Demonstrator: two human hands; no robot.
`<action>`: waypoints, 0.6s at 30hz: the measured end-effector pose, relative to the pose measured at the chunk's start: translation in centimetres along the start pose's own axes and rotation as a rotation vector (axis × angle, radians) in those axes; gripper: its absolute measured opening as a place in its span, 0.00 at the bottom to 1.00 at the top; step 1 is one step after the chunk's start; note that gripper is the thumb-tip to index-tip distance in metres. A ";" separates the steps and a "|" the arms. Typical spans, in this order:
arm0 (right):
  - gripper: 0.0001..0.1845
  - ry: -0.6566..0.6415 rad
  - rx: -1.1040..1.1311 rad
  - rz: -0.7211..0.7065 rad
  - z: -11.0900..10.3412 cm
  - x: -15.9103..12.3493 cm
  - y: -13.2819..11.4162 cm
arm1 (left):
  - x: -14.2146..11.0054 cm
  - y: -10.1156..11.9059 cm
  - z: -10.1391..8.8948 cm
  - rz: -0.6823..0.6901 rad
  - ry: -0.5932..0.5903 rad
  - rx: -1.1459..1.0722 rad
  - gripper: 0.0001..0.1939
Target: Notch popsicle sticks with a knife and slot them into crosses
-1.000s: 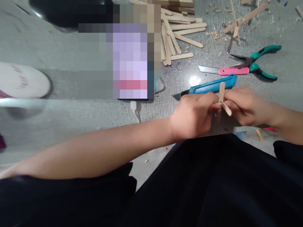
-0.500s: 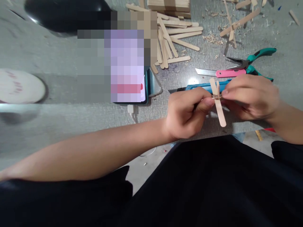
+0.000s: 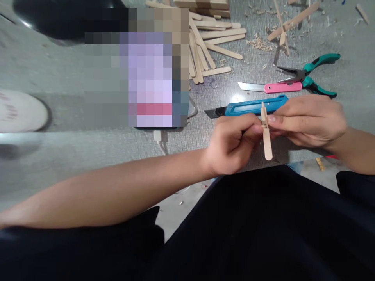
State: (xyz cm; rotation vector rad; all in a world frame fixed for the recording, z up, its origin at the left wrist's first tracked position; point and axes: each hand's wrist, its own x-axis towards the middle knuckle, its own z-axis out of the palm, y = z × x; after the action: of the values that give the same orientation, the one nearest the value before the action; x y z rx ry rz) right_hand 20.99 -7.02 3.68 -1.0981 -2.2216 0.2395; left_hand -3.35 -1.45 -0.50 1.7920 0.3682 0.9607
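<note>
Between my two hands are crossed popsicle sticks (image 3: 267,144), joined near the middle, with one stick's rounded end pointing down toward me. My left hand (image 3: 234,142) is closed, pinching the sticks from the left with thumb and forefinger. From the other side my right hand (image 3: 310,119) grips the same sticks close to the joint; its fingers partly hide them. A blue utility knife (image 3: 254,106) lies just beyond my hands, its blade to the left. Behind it are a pink-handled knife (image 3: 283,87) and green-handled needle-nose pliers (image 3: 306,76).
Loose popsicle sticks (image 3: 216,50) lie in a pile at the back, near wood shavings (image 3: 259,43) and a crossed-stick piece (image 3: 293,22). A blurred-out phone (image 3: 150,78) with a white cable (image 3: 158,136) is left of centre. A white rounded object (image 3: 23,111) sits far left.
The sticks have turned in my fingers, so a long end now points down toward me. My right hand shifted its grip, its fingers extending further over the joint.
</note>
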 end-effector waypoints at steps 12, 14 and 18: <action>0.22 -0.265 -0.201 0.063 -0.9 0.8 0.1 | 0.7 0.8 -0.2 -0.077 0.022 -0.056 0.20; 0.19 -0.236 -0.340 -0.026 -1.1 0.8 0.0 | 0.8 0.7 -0.2 -0.064 0.018 -0.028 0.20; 0.17 -0.289 -0.470 -0.129 -1.1 1.1 -0.4 | 0.7 0.5 -0.1 -0.049 0.004 0.059 0.21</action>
State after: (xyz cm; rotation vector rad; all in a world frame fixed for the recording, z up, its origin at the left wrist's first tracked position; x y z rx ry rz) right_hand 20.91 -6.61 5.18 -1.2107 -2.6823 -0.2051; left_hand -3.09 -1.11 0.23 1.8259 0.4451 0.9282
